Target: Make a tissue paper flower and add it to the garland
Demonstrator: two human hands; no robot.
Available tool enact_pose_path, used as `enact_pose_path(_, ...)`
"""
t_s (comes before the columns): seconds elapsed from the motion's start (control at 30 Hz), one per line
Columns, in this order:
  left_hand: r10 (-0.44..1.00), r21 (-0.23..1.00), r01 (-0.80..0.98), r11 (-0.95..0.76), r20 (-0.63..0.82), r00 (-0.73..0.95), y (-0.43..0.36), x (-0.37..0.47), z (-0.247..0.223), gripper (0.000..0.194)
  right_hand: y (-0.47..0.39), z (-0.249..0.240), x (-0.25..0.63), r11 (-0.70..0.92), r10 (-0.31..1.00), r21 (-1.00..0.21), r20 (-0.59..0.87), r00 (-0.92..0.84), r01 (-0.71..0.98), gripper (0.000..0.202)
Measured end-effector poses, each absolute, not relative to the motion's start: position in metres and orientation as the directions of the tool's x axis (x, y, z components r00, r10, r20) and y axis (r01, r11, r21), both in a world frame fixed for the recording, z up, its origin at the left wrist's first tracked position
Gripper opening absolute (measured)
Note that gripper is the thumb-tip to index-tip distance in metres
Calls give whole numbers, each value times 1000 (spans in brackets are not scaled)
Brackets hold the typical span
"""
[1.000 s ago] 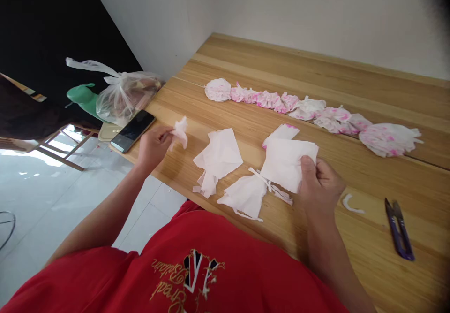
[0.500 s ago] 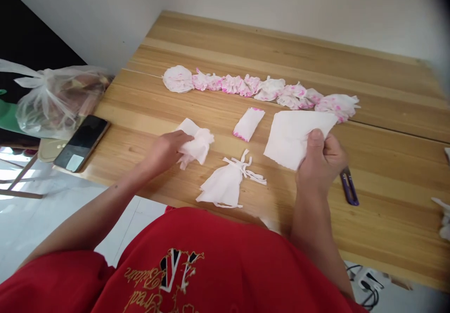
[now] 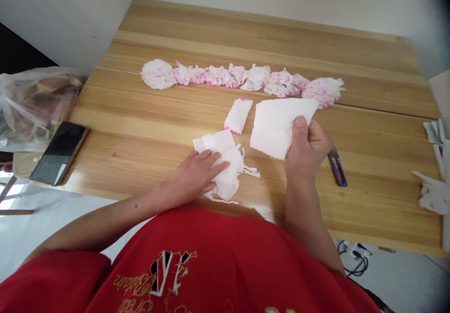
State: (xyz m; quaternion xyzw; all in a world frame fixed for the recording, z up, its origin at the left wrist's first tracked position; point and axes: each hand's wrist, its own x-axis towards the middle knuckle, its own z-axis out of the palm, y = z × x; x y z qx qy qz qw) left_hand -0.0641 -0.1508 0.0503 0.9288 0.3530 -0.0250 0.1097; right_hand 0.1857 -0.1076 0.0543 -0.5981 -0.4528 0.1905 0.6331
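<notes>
My right hand [image 3: 307,146] pinches a flat white sheet of tissue paper [image 3: 271,124] by its right side, thumb on top, above the table. On a loose pile of white tissue [image 3: 225,148] near the front edge, my left hand [image 3: 198,170] rests with its fingers spread. Thin paper strips [image 3: 251,171] stick out from under the pile on the right. Just behind it lies a small folded tissue with pink edges [image 3: 238,116]. A row of gathered tissue puffs with pink marks [image 3: 220,76] runs across the table beyond both hands.
Purple-handled thread snips [image 3: 337,167] lie right of my right hand. On the wooden table's [image 3: 168,31] left edge are a phone [image 3: 60,153] and a clear plastic bag [image 3: 37,104]. White scraps [image 3: 434,195] sit at the far right. Cables [image 3: 356,259] lie below the table.
My left hand has carried its crumpled tissue rightward onto the white tissue with the strips, and its fingers have spread flat. My right hand still holds the sheet. The view has shifted slightly.
</notes>
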Motion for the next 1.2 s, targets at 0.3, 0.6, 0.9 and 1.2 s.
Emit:
enact_pose_path(0.3,858,626,637,-449,104,502,-123,-82,77,51,-107,51,191,221,789,-911,376,485,348,41)
enact_pose_path(0.6,893,554,701,-450,266,363,-123,-112,88,48,-107,55,195,205,778,-905,382,498,374,49)
enact_pose_path(0.9,705,123,699,-704,6,709,-148,-114,95,63,-109,60,195,184,762,-909,373,530,375,50)
enact_pose_path(1.2,355,100,366,-925,-109,928,-130,-30,66,50,-111,68,201,263,726,-911,404,557,318,45)
